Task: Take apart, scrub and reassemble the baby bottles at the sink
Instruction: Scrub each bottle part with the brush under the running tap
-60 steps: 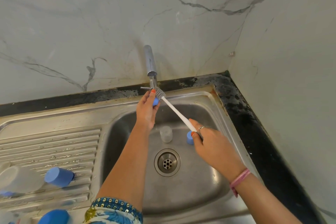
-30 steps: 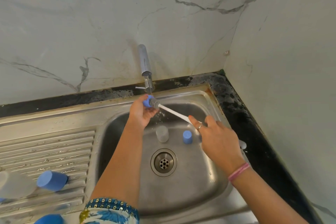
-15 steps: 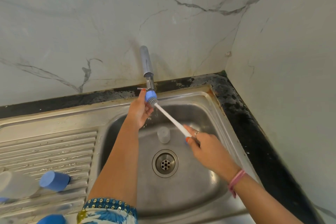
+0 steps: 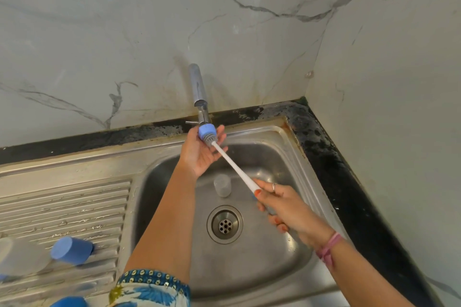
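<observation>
Plastic, light and surely slick when wet, the blue bottle cap (image 4: 206, 130) sits in the left hand (image 4: 199, 154) under the tap (image 4: 198, 90), fingers loosely cupping it. Right hand (image 4: 287, 209) clamps the brush handle (image 4: 234, 164); gripping the cap's rim looks safest.

This was a home kitchen, seen at the corner where two marble-patterned walls (image 4: 124, 32) met. A steel sink (image 4: 279, 157) with a ribbed draining board (image 4: 64, 212) sat in a worn black desk (image 4: 331, 157), and a chrome tap (image 4: 198, 90) stood at the back rim. Baby-bottle parts with blue caps (image 4: 71, 253) lay on the draining board, household washing-up rather than shop or lab work.
</observation>
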`<state>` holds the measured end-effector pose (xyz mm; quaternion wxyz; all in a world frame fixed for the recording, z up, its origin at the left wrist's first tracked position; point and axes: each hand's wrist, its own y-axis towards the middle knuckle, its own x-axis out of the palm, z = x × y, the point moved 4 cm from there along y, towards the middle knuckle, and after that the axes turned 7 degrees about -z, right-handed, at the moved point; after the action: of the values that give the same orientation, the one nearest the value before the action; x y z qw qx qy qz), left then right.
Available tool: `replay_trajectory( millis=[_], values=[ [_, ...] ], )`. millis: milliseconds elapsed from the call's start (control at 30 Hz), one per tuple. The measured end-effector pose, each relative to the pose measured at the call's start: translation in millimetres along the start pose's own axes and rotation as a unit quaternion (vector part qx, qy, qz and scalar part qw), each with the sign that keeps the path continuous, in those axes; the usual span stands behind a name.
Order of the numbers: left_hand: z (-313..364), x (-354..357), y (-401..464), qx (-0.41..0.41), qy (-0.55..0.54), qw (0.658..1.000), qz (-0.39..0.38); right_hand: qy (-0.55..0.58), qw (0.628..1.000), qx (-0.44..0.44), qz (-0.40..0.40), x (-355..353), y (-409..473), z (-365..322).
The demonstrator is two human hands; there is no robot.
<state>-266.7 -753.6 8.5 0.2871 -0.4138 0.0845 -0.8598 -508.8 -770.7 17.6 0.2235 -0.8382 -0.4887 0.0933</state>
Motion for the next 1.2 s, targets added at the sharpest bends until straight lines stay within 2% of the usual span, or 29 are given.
replay_trajectory(
  millis=[33, 67, 100, 133, 167, 200, 233, 267, 300, 333, 367, 400, 433, 500, 567, 633, 733, 867, 900, 967, 1033, 1100, 1200],
  values=[
    [2.9, 0.6, 0.7, -0.009, 0.044, 0.998, 0.040, -0.201, 0.976, -0.031, 0.076, -7.8, 0.6, -2.2],
    [5.7, 1.6, 1.9, -0.007, 0.056, 0.996, 0.076, -0.371, 0.919, -0.057, 0.119, -9.8, 1.6, -4.4],
    [7.4, 3.5, 2.7, 0.006, 0.045, 0.994, 0.103, -0.463, 0.872, -0.078, 0.137, -8.6, 2.2, -6.5],
    [8.5, 3.3, 3.1, 0.026, 0.038, 0.991, 0.122, -0.469, 0.869, -0.093, 0.128, -5.2, 3.4, -7.0],
    [8.9, 3.2, 1.8, 0.040, 0.038, 0.989, 0.136, -0.401, 0.906, -0.098, 0.094, -1.5, 4.0, -6.4],
    [8.6, 1.5, 0.9, 0.050, 0.030, 0.989, 0.134, -0.249, 0.964, -0.081, 0.041, 0.7, 4.2, -4.6],
    [7.1, 0.3, -0.4, 0.051, -0.013, 0.993, 0.104, -0.044, 0.998, -0.029, -0.030, 3.2, 4.1, -1.0],
    [5.7, 0.7, -1.9, 0.048, -0.087, 0.993, 0.055, 0.157, 0.980, 0.036, -0.113, 8.6, 1.3, 2.1],
    [6.0, 2.5, -3.7, 0.049, -0.155, 0.987, 0.008, 0.299, 0.934, 0.083, -0.174, 12.6, -2.4, 4.0],
    [8.3, 2.2, -3.4, 0.059, -0.190, 0.980, -0.016, 0.359, 0.903, 0.107, -0.209, 15.3, -4.9, 4.3],
    [9.9, 1.6, -1.9, 0.071, -0.184, 0.980, 0.000, 0.367, 0.897, 0.109, -0.219, 16.1, -5.5, 4.7],
    [9.8, -1.6, 0.7, 0.081, -0.146, 0.985, 0.043, 0.346, 0.910, 0.106, -0.205, 14.4, -3.7, 6.3],
    [10.1, -5.7, 2.7, 0.090, -0.087, 0.987, 0.102, 0.286, 0.938, 0.096, -0.171, 11.9, -1.6, 8.1],
    [15.0, -13.2, 3.8, 0.113, -0.008, 0.974, 0.196, 0.084, 0.992, 0.052, -0.083, 7.6, -1.0, 6.8],
    [21.3, -24.6, 7.6, 0.122, 0.015, 0.962, 0.244, -0.073, 0.997, 0.013, -0.020, 4.4, 2.1, 4.1],
    [23.9, -31.1, 11.7, 0.098, 0.055, 0.961, 0.251, -0.141, 0.990, -0.005, 0.015, 0.4, 7.2, 6.3],
    [23.9, -27.2, 22.0, 0.064, 0.089, 0.972, 0.209, -0.126, 0.990, 0.007, 0.055, -6.1, 13.8, 9.2],
    [28.3, -15.4, 25.0, 0.084, 0.032, 0.985, 0.145, -0.072, 0.996, 0.012, 0.057, -6.0, 20.7, 14.9],
    [28.6, -14.4, 25.2, 0.090, 0.040, 0.986, 0.136, -0.060, 0.997, 0.012, 0.055, -4.9, 22.2, 16.5],
    [28.1, -11.1, 27.1, 0.096, 0.126, 0.982, 0.106, -0.044, 0.997, 0.016, 0.054, -2.0, 23.7, 18.5],
    [30.1, -6.0, 27.4, 0.084, 0.259, 0.960, 0.071, -0.026, 0.998, 0.019, 0.053, 1.2, 25.9, 18.4],
    [35.2, -3.5, 26.0, 0.075, 0.384, 0.918, 0.056, -0.013, 0.998, 0.019, 0.051, 4.0, 28.6, 17.3],
    [41.9, 1.8, 23.1, 0.101, 0.481, 0.868, 0.067, -0.013, 0.999, 0.005, 0.051, 6.7, 32.2, 12.0]
  ],
)
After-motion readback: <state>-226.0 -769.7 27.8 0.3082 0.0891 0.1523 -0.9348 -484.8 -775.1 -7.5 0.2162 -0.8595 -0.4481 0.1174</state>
